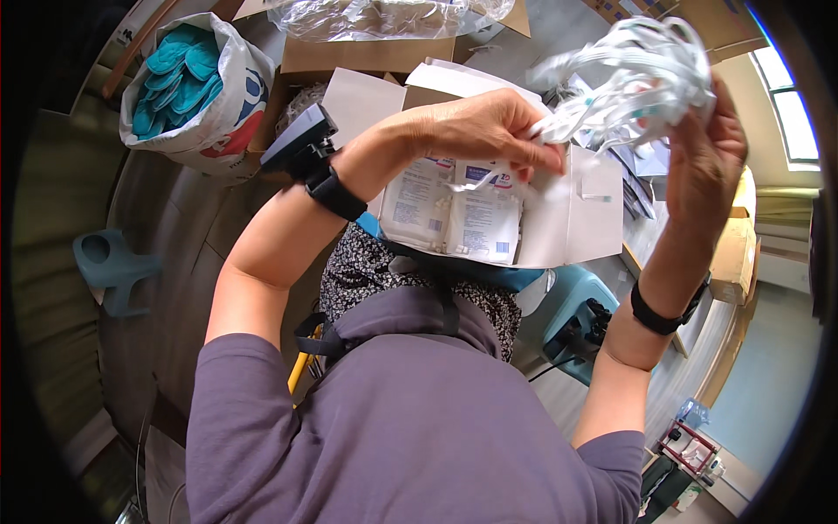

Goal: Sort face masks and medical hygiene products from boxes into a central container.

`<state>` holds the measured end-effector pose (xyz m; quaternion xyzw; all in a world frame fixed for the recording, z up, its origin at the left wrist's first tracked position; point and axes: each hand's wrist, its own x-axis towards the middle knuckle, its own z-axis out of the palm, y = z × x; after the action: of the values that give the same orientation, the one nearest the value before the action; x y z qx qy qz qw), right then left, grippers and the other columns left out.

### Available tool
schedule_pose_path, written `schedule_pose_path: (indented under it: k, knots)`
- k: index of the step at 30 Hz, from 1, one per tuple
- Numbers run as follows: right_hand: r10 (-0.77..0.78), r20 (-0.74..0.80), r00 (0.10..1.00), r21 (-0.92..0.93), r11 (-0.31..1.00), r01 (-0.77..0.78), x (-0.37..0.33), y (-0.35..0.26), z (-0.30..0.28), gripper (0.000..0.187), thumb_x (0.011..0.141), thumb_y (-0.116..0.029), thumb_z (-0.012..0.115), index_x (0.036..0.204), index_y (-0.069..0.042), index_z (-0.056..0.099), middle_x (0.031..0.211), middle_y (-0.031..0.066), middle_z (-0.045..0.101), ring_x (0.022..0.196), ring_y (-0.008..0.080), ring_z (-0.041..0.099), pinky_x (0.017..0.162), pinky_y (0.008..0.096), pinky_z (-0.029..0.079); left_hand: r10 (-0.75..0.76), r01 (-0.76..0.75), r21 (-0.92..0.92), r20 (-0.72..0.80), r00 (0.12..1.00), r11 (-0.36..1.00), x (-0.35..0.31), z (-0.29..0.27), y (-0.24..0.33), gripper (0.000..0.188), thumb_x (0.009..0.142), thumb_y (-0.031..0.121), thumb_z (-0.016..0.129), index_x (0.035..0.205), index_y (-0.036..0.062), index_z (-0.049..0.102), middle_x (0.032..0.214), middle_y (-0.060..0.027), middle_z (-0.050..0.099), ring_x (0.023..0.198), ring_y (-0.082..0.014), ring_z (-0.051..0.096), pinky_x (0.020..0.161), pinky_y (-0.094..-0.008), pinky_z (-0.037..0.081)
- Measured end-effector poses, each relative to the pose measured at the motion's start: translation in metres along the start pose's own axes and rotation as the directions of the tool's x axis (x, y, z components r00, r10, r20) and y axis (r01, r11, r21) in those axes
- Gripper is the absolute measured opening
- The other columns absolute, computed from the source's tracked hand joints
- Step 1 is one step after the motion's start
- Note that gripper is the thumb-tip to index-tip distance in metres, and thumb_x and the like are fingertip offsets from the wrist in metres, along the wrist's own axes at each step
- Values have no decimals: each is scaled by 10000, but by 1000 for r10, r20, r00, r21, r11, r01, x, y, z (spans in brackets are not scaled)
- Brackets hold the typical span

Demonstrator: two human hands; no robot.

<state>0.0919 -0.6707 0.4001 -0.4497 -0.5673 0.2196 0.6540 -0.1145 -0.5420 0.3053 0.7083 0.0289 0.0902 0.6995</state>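
Observation:
A tangled bundle of white straps (642,74), blurred by motion, is held up above an open carton. My right hand (709,162) grips the bundle at its right side, fingers closed round it. On the left side my left hand (502,131) pinches some strands, thumb and fingers together. One strand end hangs below that hand. Under the hands, the open white carton (594,214) has its flaps spread, close in front of my body. White printed packets (483,214) stand side by side inside it. Part of the carton's interior is hidden behind my left hand and forearm.
A white sack (223,113) of teal pads (179,79) stands at the far left. Beyond the carton is a brown cardboard box (367,57) with clear plastic (375,16). Teal stools stand left (113,262) and right (567,306). More cardboard boxes (733,258) are at right.

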Motion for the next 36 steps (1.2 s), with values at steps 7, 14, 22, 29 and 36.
schedule_pose_path:
  k: [7,14,22,29,36]
  knots:
    - [1,-82,997,53,999,4,-5,0,-12,351,932,-72,660,1257,38,588,1107,139,703,975,200,708,868,366,599,-310,128,-550,-253,916,825,-3,-10,-22,422,1073,368,371,1169,43,622,1206,-149,604,1120,-274,627,907,-472,567]
    - [432,85,898,365,825,-432,-52,69,63,385,975,-301,544,1226,-10,563,1162,111,647,958,180,643,830,360,548,-56,-43,-302,-310,949,952,24,24,13,399,946,196,659,1293,40,538,1097,-83,674,999,-179,678,833,-391,615]
    - [629,404,664,730,216,-649,-39,51,46,459,1019,-340,445,1322,-5,524,1268,176,603,1172,315,577,1035,561,447,-166,225,103,-404,899,969,10,10,25,300,882,20,705,1169,60,630,858,-36,710,606,-85,625,485,-240,511]
    - [666,257,700,429,571,-700,-56,51,46,494,1038,-335,476,1392,9,477,1373,150,553,1259,302,558,1027,478,489,60,142,268,-626,778,953,1,-41,6,90,950,9,583,1023,26,633,744,8,610,581,-50,515,477,-233,403]
    - [622,540,566,-529,775,-347,-131,63,42,449,989,-341,612,1314,-33,592,1263,158,652,1131,269,637,992,344,483,74,156,226,-759,647,961,-25,-82,26,101,920,70,571,963,24,650,670,15,545,579,-49,470,488,-247,376]
